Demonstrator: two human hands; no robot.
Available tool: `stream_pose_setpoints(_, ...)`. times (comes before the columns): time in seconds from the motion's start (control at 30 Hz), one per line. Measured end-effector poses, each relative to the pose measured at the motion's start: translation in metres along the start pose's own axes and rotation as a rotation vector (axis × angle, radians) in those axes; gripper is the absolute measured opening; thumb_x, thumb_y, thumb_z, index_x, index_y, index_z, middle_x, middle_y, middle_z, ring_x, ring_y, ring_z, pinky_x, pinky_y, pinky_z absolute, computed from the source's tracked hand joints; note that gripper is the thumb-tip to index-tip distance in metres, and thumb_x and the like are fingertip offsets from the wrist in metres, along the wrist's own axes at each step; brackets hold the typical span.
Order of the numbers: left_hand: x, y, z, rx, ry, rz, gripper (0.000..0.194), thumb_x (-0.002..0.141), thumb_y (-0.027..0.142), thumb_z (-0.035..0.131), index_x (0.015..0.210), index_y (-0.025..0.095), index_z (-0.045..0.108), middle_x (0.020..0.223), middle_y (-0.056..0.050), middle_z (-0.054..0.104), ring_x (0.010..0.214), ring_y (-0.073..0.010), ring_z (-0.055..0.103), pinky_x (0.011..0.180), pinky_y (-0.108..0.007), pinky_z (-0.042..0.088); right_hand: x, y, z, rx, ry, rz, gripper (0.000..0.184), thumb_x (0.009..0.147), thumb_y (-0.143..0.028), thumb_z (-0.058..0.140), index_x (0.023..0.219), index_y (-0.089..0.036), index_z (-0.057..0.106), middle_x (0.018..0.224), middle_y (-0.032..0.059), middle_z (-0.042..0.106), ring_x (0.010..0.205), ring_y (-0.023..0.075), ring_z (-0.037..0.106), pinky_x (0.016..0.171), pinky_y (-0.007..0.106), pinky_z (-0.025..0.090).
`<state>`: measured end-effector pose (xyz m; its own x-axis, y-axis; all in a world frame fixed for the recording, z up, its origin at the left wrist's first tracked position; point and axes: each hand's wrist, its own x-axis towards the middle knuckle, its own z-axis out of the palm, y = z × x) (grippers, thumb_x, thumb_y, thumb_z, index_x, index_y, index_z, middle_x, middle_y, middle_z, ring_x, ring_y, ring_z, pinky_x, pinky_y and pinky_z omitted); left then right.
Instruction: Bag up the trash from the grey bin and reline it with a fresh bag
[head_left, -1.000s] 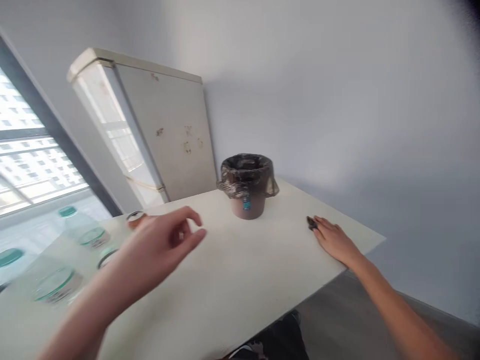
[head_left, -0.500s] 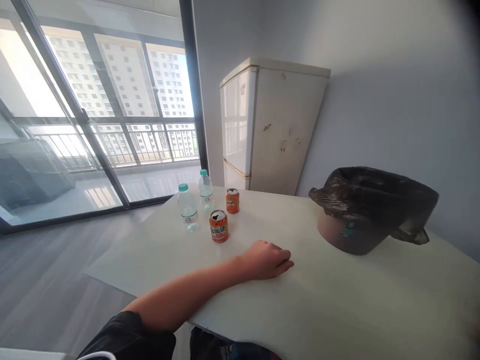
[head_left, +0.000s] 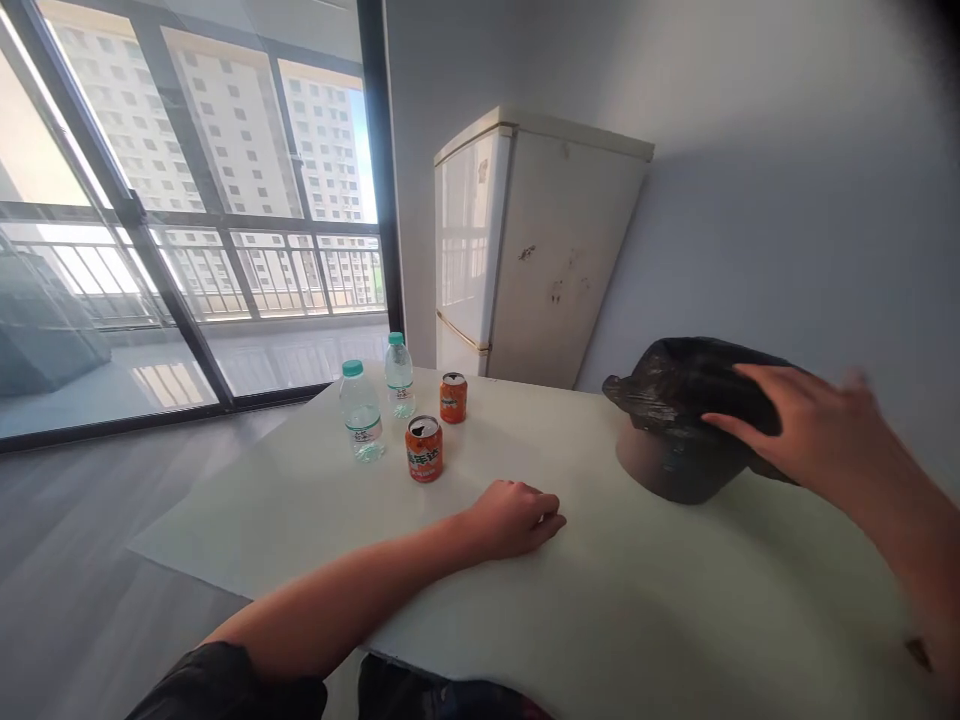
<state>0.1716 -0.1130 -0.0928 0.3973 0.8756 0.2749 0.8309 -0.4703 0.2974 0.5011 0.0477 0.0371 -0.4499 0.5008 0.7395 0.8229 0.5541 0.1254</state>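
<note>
I think I'm reaching: the bin (head_left: 664, 465) is just behind the spread fingers of my right hand (head_left: 821, 430); next needs care. I can't tell if my curled left hand (head_left: 510, 520) holds anything.

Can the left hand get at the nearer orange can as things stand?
Probably yes: the left hand rests on the table close to the nearer orange can, with nothing standing between them. Its fingers look curled, so they would likely have to open first.
</note>
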Motion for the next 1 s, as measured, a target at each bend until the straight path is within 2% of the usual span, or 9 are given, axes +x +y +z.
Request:
stream_pose_setpoints(0.07,0.0,0.0,-0.002,-0.026,0.03,-0.005,0.03,0.102,0.033,0.055,0.075,0.02,0.056,0.071,-0.001,0.065,0.061,-0.0138,0.056,0.058,-0.029,0.03,0.018,-0.001,0.004,0.017,-0.177,0.003,0.05,0.1,-0.063,0.053,0.118,-0.02,0.07,0.102,0.0184,0.076,0.096,0.0305,0.07,0.092,0.049,0.046)
stream_pose_setpoints(0.17,0.001,0.0,-0.006,-0.141,0.114,-0.037,0.027,0.102,0.03,0.054,0.076,0.02,0.055,0.069,0.001,0.061,0.06,-0.013,0.052,0.06,-0.028,0.033,0.034,-0.014,0.001,0.078,-0.321,0.1,0.036,0.097,-0.056,0.059,0.102,-0.023,0.074,0.084,0.0105,0.074,0.078,0.0253,0.067,0.069,0.038,0.045)
stream_pose_setpoints(0.27,0.001,0.002,-0.009,-0.321,0.217,-0.119,0.02,0.103,0.03,0.051,0.086,0.021,0.058,0.075,0.001,0.061,0.066,-0.0136,0.055,0.064,-0.027,0.041,0.039,-0.043,-0.008,0.168,-0.311,0.148,0.026,0.088,-0.051,0.07,0.095,-0.027,0.075,0.079,0.0038,0.073,0.072,0.0236,0.064,0.065,0.035,0.045)
stream_pose_setpoints(0.4,0.0,0.002,-0.016,-0.457,0.551,-0.21,0.027,0.103,0.038,0.057,0.124,0.022,0.053,0.123,-0.009,0.062,0.107,-0.0208,0.063,0.093,-0.036,0.053,0.037,-0.093,-0.027,0.393,-0.258,0.117,0.023,0.089,-0.049,0.071,0.089,-0.026,0.072,0.071,-0.0018,0.068,0.059,0.0177,0.056,0.061,0.031,0.045)
stream_pose_setpoints(0.47,0.0,0.001,-0.023,-0.44,0.726,-0.163,0.043,0.103,0.035,0.058,0.142,0.024,0.043,0.142,-0.013,0.051,0.129,-0.0242,0.054,0.109,-0.042,0.048,0.034,-0.117,-0.035,0.509,-0.288,0.058,0.022,0.09,-0.047,0.071,0.088,-0.025,0.071,0.07,-0.0031,0.068,0.058,0.0162,0.056,0.059,0.03,0.045)
stream_pose_setpoints(0.57,-0.002,0.001,-0.029,-0.368,0.818,-0.039,0.051,0.099,0.028,0.063,0.145,0.027,0.042,0.148,-0.013,0.045,0.139,-0.0271,0.045,0.117,-0.046,0.043,0.031,-0.143,-0.038,0.588,-0.327,-0.107,0.02,0.092,-0.046,0.071,0.097,-0.026,0.071,0.082,-0.0015,0.073,0.07,0.0188,0.064,0.069,0.032,0.05)
stream_pose_setpoints(0.7,-0.003,0.003,-0.024,-0.258,0.745,-0.036,0.035,0.088,0.016,0.065,0.121,0.024,0.056,0.124,-0.012,0.049,0.117,-0.0254,0.055,0.103,-0.041,0.053,0.029,-0.147,-0.027,0.463,-0.29,-0.27,0.034,0.091,-0.05,0.07,0.114,-0.025,0.068,0.103,0.0067,0.074,0.092,0.0285,0.068,0.087,0.044,0.052)
stream_pose_setpoints(0.87,0.0,0.002,-0.014,-0.076,0.462,-0.106,0.015,0.09,0.018,0.059,0.104,0.018,0.063,0.11,-0.012,0.055,0.102,-0.0246,0.057,0.092,-0.038,0.054,0.029,-0.13,-0.018,0.45,-0.33,-0.288,0.079,0.077,-0.077,0.073,0.14,-0.034,0.056,0.132,0.011,0.066,0.117,0.0389,0.064,0.099,0.054,0.051)
stream_pose_setpoints(1.0,0.002,-0.002,-0.007,0.092,0.241,-0.201,0.015,0.092,0.029,0.061,0.101,0.017,0.066,0.108,-0.012,0.059,0.099,-0.027,0.059,0.088,-0.04,0.054,0.028,-0.121,-0.008,0.424,-0.345,-0.323,0.083,0.081,-0.08,0.068,0.148,-0.035,0.05,0.135,0.0105,0.066,0.123,0.0397,0.062,0.108,0.059,0.045)
